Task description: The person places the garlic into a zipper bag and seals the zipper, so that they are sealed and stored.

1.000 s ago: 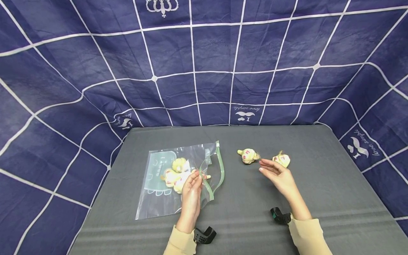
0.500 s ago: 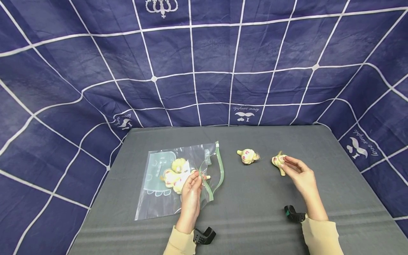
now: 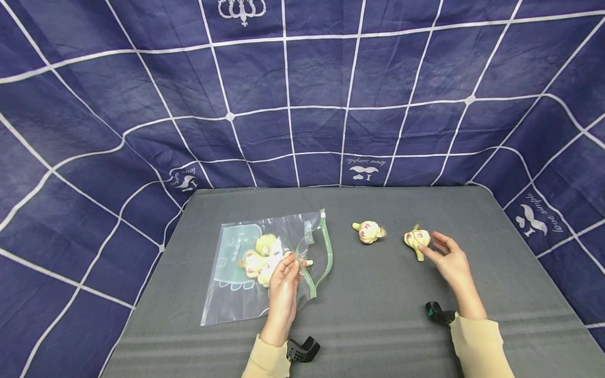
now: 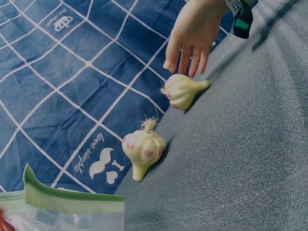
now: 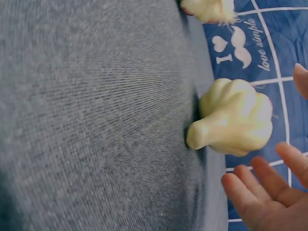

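Note:
In the head view, my left hand (image 3: 283, 291) pinches the open mouth of a clear zip bag (image 3: 328, 244) with a green seal strip. Several garlic bulbs (image 3: 266, 244) lie inside it, partly covered by that hand. On the right, my right hand (image 3: 451, 265) is held beside a garlic bulb (image 3: 417, 239), thumb close to its side and fingers spread. The right wrist view has this bulb (image 5: 238, 118) sitting between the thumb and the relaxed fingers, not gripped. Another garlic bulb (image 3: 368, 232) lies to its left on the cloth, its stem pointing left.
A grey cloth (image 3: 368, 315) covers the table. Blue curtains with white grid lines (image 3: 316, 126) hang at the back and both sides. Each wrist wears a black band, the left one (image 3: 304, 349) beside the cream sleeve.
My right hand has moved right, past the far bulb's front to its right side, and its fingers have spread away from the bulb. My left hand and the bag stay still.

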`<state>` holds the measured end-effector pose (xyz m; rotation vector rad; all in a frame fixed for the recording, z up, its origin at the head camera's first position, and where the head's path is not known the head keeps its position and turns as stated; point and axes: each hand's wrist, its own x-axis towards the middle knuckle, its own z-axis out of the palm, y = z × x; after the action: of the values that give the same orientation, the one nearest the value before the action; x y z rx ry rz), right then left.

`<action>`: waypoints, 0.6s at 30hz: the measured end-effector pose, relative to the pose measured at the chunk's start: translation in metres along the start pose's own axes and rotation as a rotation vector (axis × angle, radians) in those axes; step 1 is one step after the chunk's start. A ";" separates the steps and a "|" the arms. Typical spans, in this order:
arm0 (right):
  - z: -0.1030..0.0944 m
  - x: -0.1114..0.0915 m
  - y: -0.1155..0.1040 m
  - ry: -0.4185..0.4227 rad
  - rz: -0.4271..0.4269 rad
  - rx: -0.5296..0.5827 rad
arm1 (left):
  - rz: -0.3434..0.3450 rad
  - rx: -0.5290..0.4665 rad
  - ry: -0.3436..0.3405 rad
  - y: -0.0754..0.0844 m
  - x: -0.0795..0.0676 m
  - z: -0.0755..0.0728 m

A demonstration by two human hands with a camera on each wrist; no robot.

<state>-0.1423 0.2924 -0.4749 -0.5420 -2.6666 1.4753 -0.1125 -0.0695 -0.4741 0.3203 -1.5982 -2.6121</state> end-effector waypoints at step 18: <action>0.011 0.023 -0.003 -0.066 0.029 -0.044 | -0.027 0.013 0.009 0.000 0.001 0.000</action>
<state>-0.1669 0.2890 -0.4812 -0.5461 -2.7588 1.4702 -0.1140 -0.0696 -0.4743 0.3559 -1.6205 -2.6168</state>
